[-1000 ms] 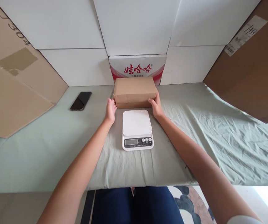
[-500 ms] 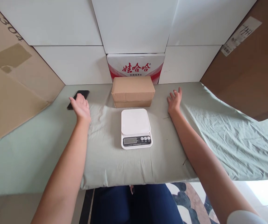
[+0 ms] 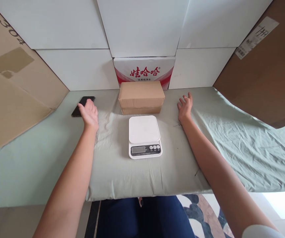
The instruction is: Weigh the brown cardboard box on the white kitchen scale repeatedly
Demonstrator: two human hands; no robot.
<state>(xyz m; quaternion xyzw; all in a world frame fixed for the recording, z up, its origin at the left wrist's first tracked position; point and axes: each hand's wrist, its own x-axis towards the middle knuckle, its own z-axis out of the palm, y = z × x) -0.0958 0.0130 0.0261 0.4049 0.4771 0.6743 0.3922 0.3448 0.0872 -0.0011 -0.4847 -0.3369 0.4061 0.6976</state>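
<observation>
My left hand (image 3: 89, 114) lies palm up with its fingers apart, holding nothing. It partly covers a black phone (image 3: 79, 108) on the cloth. My right hand (image 3: 185, 107) rests on the cloth to the right of a closed brown cardboard box (image 3: 141, 96), fingers loosely spread and without anything in them. In front of that box, between my forearms, sits a white kitchen scale (image 3: 144, 129) with a bare platform. Its display (image 3: 138, 149) looks blank, and round buttons sit beside it.
A pale green cloth (image 3: 122, 181) covers the table. Large cardboard boxes stand at the left (image 3: 20, 86) and right (image 3: 263, 72). White panels (image 3: 142, 26) and a white box with red lettering (image 3: 144, 70) close off the back.
My left hand has shifted slightly to the right, showing a little more of the phone's left side. My right hand has moved only a touch leftward. The scale and box stay put.
</observation>
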